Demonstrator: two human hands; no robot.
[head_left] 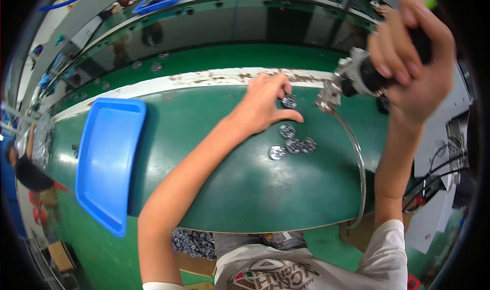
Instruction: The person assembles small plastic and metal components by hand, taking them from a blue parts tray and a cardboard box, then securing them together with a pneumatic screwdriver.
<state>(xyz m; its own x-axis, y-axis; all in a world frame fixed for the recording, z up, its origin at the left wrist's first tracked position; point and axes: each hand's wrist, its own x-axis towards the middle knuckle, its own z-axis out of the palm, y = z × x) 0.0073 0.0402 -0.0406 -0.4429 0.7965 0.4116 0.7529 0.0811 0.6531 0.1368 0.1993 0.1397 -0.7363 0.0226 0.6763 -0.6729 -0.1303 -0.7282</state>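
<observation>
My left hand (265, 101) reaches across the green tabletop with its fingers curled onto a small round dark, shiny part (289, 102). The thumb of that hand stretches out just below the part. Several more round parts (293, 146) of the same kind lie on the table nearer to me. Up at the right, my right hand (413, 65) is wrapped round the black body of a power screwdriver (370, 73). A silvery metal head (329, 97) sits at the screwdriver's front end, right of my left hand. From that head a clear hose (360, 162) hangs down over the table.
A blue tray (104, 162) stands at the table's left. Beyond a worn white rail (204, 79) runs a conveyor (214, 30) with scattered small parts. A box of grey parts (194, 243) sits below the front edge. Black cables (439, 172) hang at right; another person (28, 170) is far left.
</observation>
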